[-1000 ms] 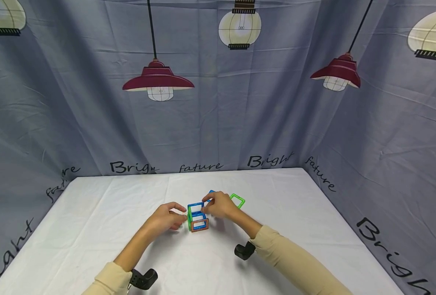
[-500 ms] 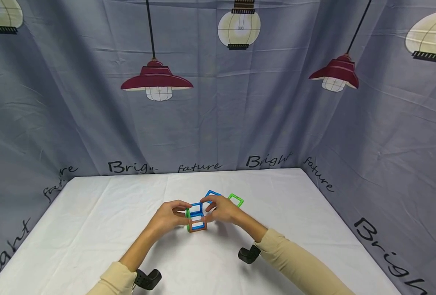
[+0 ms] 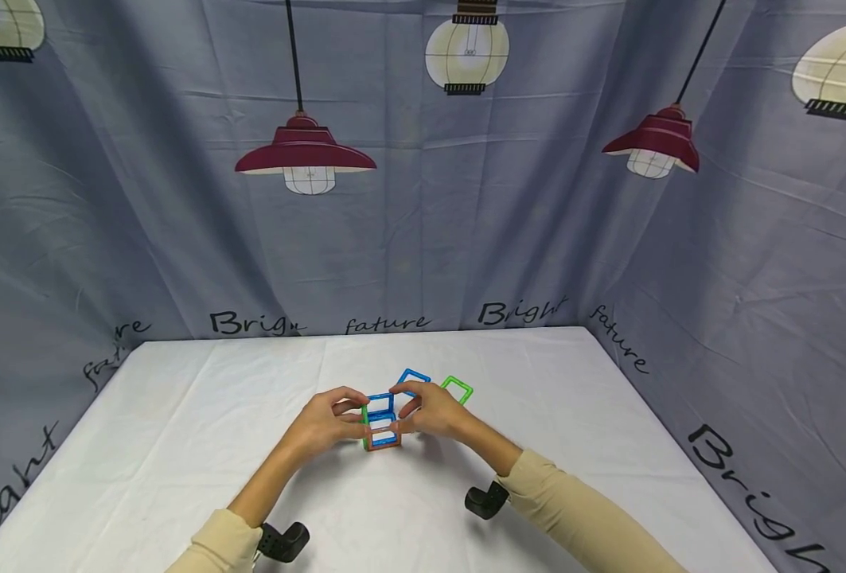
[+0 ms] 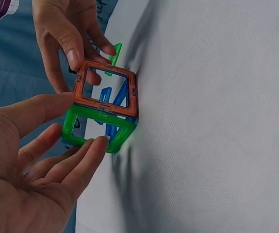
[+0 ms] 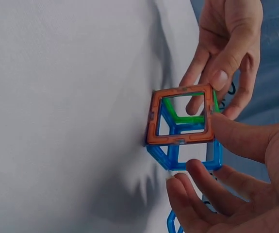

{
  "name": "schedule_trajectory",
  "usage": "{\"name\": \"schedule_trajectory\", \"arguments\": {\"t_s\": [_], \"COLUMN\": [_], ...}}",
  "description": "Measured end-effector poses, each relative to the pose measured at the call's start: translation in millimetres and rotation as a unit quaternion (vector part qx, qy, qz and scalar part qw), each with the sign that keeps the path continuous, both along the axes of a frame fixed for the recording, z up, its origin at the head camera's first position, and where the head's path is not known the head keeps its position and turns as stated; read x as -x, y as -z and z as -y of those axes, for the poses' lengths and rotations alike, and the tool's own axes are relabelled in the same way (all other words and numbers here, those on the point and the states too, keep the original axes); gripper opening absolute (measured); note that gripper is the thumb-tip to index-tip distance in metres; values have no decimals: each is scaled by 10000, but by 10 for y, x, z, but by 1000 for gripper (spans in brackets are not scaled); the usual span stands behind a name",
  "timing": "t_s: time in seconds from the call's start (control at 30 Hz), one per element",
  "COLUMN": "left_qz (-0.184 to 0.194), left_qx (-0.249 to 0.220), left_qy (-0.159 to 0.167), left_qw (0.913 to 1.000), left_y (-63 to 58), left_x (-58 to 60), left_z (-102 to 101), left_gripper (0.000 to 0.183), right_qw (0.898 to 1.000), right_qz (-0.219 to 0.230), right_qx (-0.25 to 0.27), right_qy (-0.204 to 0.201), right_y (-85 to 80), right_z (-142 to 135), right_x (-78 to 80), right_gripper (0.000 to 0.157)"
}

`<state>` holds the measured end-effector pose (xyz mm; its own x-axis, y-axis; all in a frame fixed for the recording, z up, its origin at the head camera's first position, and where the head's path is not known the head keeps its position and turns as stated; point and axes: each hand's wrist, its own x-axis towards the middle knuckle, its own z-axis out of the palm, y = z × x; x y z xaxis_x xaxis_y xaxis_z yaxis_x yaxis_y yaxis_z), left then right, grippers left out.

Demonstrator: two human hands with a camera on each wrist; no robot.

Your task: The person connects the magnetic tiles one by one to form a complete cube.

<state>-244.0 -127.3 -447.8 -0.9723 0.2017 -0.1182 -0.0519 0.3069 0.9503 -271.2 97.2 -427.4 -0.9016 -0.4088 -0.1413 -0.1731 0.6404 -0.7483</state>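
Note:
A small box of square magnetic tiles stands on the white table. Its front is an orange tile (image 4: pixel 132 90), upright and facing me. A green tile (image 4: pixel 93 114) forms the left side, and a blue tile (image 3: pixel 380 396) stands at the back; another blue one (image 5: pixel 159 156) lies flat as the base. My left hand (image 3: pixel 329 418) holds the box's left side, thumb by the orange tile's upper corner and fingertips against the green tile. From the right, my right hand (image 3: pixel 433 407) grips it between thumb at the orange tile and fingers at the blue back tile.
Behind my right hand lie a loose blue tile (image 3: pixel 414 372) and a loose green tile (image 3: pixel 461 383). Beyond the white table (image 3: pixel 251 374) hangs a grey-blue curtain (image 3: pixel 423 239) printed with lamps. A black device (image 3: pixel 487 500) sits at each wrist.
My left hand has moved right and closed onto the box. My right hand has shifted slightly, its thumb coming down to the orange tile, and the loose blue tile shows more.

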Motion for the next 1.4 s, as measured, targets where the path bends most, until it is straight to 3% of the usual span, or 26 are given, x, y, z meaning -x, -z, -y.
{"name": "schedule_trajectory", "arguments": {"t_s": [0.27, 0.63, 0.83, 1.17, 1.4], "left_qz": [13, -46, -125, -144, -118], "left_qx": [98, -57, -47, 235, 271], "left_qy": [-138, -13, 157, 183, 142], "left_qw": [9999, 10000, 9998, 9995, 9995], "left_y": [-19, -29, -13, 20, 47], "left_x": [5, -24, -16, -19, -6], "left_z": [-7, -3, 39, 76, 97], "left_gripper": [42, 60, 60, 61, 62], "right_qw": [10000, 9999, 10000, 9926, 9848], "right_qz": [65, 74, 68, -744, -907], "right_qx": [9, 53, -6, -17, 18], "right_qy": [8, 43, 58, 960, 1479], "right_y": [-18, 1, -13, -56, 5], "right_z": [-8, -13, -19, -152, -237], "right_x": [-17, -14, 11, 203, 360], "right_gripper": [64, 59, 56, 47, 47]}}
